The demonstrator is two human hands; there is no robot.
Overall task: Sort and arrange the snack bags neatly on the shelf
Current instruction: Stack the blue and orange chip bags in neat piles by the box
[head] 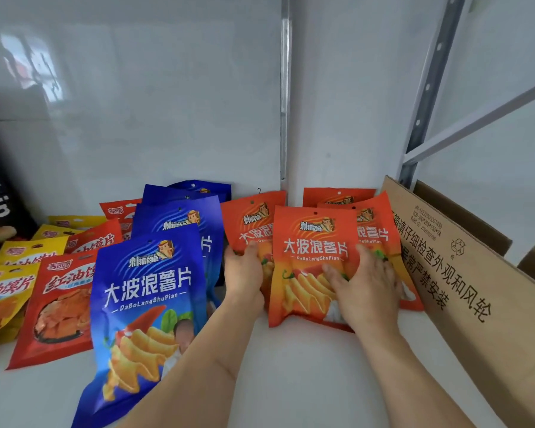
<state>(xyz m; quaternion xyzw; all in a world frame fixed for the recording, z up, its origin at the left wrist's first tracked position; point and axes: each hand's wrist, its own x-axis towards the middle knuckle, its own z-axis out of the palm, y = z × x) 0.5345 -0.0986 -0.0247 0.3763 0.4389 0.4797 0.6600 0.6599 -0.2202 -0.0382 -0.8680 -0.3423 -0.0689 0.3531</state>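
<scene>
Pressing both hands (306, 273) on orange bag (309, 267) labelled "DaBoLangShuPian"

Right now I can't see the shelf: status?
Both hands on front orange chip bag: left hand at its left edge, right hand flat on its face. Blue bags grouped left. Cardboard box crowds right.

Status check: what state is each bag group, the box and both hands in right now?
Front orange bag: upright, held by both hands.
Left hand: gripping its left edge.
Right hand: flat on its front.
Blue bags: leaning in a row.
Yellow bags: leaning, overlapped.
Cardboard box: flaps open.
</scene>
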